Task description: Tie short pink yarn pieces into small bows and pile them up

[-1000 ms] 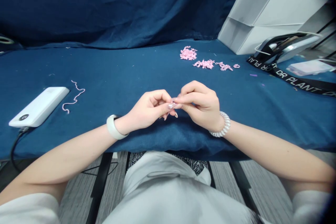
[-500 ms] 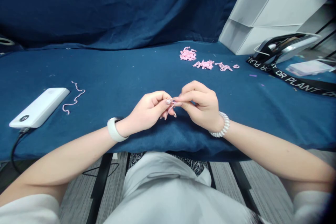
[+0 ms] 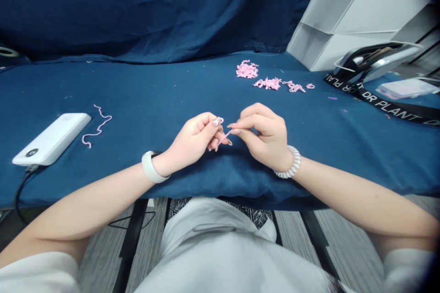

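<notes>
Left hand [image 3: 194,139]: closed, thumb and forefinger pinched on a small pink loop [image 3: 217,121] at the fingertips.
Right hand [image 3: 264,137]: closed to a pinch, fingertips on a short pink cord [image 3: 225,137].
Cord position: between the hands, slanting from right fingertips toward left fingers; loop and cord look joined, too small to be sure.
Wrists: white band [image 3: 149,167] on left, white spiral coil [image 3: 292,163] on right.
Beyond the grip, ahead: pink cord pieces in loose heaps [image 3: 246,69] [image 3: 267,84] [image 3: 294,86] on the blue cloth table cover [image 3: 154,91], no container.
Left of grip: loose wavy pink strand [image 3: 98,126] just beside a white power bank [image 3: 51,139] with black cable [image 3: 21,187].
Right of grip, far: black "DR PLANT" strap [image 3: 381,105], flat translucent case [image 3: 407,88], contents too blurred to tell.
Behind: white cube shelving [image 3: 343,18], blue cloth backdrop [image 3: 137,9].
</notes>
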Demonstrator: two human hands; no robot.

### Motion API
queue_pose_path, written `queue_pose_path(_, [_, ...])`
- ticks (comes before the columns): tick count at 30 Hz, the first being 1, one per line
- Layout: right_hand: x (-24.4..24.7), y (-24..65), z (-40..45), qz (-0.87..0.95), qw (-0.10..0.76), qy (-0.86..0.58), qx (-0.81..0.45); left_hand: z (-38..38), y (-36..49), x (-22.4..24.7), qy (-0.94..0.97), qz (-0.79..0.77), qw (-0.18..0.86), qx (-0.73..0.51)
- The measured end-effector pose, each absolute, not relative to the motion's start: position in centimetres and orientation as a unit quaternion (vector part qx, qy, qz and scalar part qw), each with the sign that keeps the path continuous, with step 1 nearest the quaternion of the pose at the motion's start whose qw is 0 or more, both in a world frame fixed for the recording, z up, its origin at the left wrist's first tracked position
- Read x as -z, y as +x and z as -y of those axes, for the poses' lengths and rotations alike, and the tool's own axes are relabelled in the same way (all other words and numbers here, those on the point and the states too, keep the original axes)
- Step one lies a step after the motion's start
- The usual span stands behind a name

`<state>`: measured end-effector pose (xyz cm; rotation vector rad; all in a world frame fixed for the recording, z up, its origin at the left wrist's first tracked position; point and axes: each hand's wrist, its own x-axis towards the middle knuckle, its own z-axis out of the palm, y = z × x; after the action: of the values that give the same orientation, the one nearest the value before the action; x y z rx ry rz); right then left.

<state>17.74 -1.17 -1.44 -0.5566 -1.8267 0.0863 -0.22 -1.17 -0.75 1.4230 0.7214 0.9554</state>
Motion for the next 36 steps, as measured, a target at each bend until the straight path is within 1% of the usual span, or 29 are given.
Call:
queue_pose_path(9, [1.4, 17.9, 1.0, 0.779, 0.578, -0.241, -0.034, 1.1, -0.1, 0.6, 0.578, -0.296, 0.643, -0.406])
queue_pose_path(21, [1.3, 17.8, 1.3, 0.781, 0.584, -0.220, -0.029, 1.5, -0.2, 0.6, 0.613, -0.282, 0.615, -0.408])
queue_pose_path(28, [1.3, 17.8, 1.5, 0.793, 0.581, -0.179, -0.037, 1.9, -0.3, 0.1, 0.635, -0.284, 0.610, -0.379])
queue_pose_path(36, [1.1, 17.8, 1.7, 0.804, 0.573, -0.152, -0.052, 1.9, -0.5, -0.3, 0.660, -0.251, 0.607, -0.365])
